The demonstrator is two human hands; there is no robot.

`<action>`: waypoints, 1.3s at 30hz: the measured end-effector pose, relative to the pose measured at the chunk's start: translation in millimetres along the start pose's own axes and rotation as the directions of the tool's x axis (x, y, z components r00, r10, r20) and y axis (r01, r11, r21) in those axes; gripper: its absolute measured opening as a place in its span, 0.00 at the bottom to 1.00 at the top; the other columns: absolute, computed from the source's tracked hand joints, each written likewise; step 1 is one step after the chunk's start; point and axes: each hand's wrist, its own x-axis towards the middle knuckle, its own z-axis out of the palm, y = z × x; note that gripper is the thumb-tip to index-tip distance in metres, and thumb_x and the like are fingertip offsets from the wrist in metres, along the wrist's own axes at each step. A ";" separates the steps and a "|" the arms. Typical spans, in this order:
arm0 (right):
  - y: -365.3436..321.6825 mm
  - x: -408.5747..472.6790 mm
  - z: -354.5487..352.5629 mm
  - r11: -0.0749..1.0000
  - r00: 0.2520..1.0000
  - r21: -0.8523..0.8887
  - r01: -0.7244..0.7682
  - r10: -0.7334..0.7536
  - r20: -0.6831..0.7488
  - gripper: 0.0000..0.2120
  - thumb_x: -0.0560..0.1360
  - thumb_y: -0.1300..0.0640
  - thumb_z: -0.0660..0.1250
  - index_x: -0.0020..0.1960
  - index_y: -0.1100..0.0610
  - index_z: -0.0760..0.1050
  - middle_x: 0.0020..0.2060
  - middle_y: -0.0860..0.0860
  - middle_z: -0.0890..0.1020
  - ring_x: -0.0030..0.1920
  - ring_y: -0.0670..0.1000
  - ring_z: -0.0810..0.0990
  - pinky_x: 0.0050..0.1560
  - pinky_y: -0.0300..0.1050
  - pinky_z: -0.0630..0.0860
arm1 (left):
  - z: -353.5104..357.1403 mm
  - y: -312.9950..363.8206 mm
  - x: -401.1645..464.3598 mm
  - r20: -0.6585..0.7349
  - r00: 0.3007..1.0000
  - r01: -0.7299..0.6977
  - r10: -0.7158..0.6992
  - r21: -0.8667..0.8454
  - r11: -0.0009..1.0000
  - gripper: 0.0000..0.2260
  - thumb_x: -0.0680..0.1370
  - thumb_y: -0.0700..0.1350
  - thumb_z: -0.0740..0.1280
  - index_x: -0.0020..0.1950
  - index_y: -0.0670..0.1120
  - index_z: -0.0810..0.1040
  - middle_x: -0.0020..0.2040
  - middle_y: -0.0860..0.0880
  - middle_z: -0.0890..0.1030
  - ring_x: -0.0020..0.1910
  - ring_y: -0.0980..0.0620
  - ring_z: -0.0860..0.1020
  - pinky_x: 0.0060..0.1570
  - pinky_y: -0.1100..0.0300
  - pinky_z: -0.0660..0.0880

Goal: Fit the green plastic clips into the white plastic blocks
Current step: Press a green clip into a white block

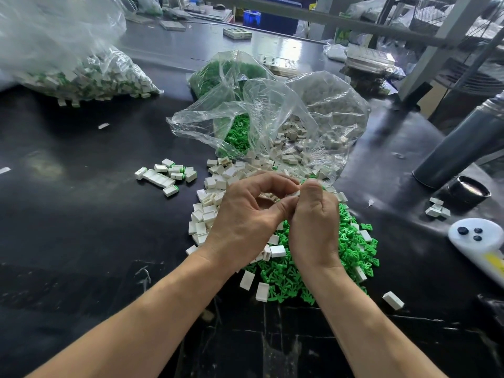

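Note:
Both hands meet above the piles at the table's middle. My left hand (245, 214) and my right hand (313, 222) together pinch one small white block (296, 193) between fingertips and thumbs; whether a clip is in it is hidden by the fingers. Loose white blocks (210, 211) lie under and left of my left hand. A heap of green clips (351, 249) spreads under and right of my right hand. A small cluster of white blocks with green clips fitted (169, 174) lies to the left.
An open clear bag (272, 118) of green clips and white blocks lies just behind my hands. A large bag of assembled blocks (81, 75) sits far left. A grey cylinder (461, 148), a black cap (469, 190) and a white device (480, 241) are at the right.

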 end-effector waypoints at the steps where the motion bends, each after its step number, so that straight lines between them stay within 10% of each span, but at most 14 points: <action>1: 0.4 -0.6 0.1 1.000 1.000 0.001 -0.003 0.003 -0.001 0.30 0.85 0.55 0.51 0.34 0.35 0.82 0.30 0.35 0.82 0.35 0.35 0.81 0.36 0.29 0.74 | -0.2 -0.1 -0.1 -0.001 1.000 0.000 0.000 -0.002 1.000 0.04 0.77 0.37 0.74 0.50 0.39 0.85 0.55 0.46 0.84 0.53 0.44 0.84 0.53 0.38 0.81; 12: 8.4 2.1 -13.4 0.997 0.999 -0.081 -0.009 0.012 0.034 0.29 0.86 0.39 0.52 0.36 0.52 0.79 0.28 0.45 0.78 0.29 0.42 0.73 0.31 0.33 0.68 | -8.2 -3.3 4.8 -0.037 0.999 -0.019 0.020 0.024 1.000 0.05 0.77 0.40 0.75 0.52 0.44 0.83 0.49 0.47 0.85 0.47 0.41 0.84 0.49 0.39 0.82; 19: 7.7 6.6 -28.6 0.986 0.982 -0.098 0.132 -0.117 0.150 0.04 0.81 0.54 0.70 0.52 0.47 0.83 0.42 0.47 0.84 0.39 0.46 0.79 0.38 0.42 0.73 | -20.8 -4.9 10.0 -0.094 0.994 -0.044 0.050 0.065 0.997 0.04 0.77 0.41 0.75 0.51 0.46 0.84 0.45 0.51 0.86 0.42 0.58 0.82 0.44 0.63 0.79; 29: 10.9 7.0 -28.4 0.981 0.991 -0.169 0.095 -0.076 0.114 0.01 0.80 0.54 0.72 0.50 0.48 0.82 0.41 0.45 0.85 0.39 0.44 0.81 0.39 0.41 0.75 | -22.3 -4.2 8.8 -0.085 0.993 -0.072 0.080 0.090 0.993 0.09 0.76 0.39 0.75 0.55 0.47 0.82 0.44 0.47 0.84 0.44 0.47 0.83 0.46 0.55 0.83; 39: 13.9 7.0 -28.6 0.979 0.997 -0.201 0.036 -0.020 0.081 0.04 0.80 0.52 0.72 0.48 0.50 0.83 0.37 0.44 0.84 0.36 0.41 0.80 0.37 0.31 0.74 | -27.1 -5.9 8.3 -0.041 0.963 -0.202 0.267 0.547 0.812 0.08 0.76 0.47 0.76 0.54 0.52 0.83 0.48 0.59 0.81 0.43 0.57 0.80 0.43 0.67 0.77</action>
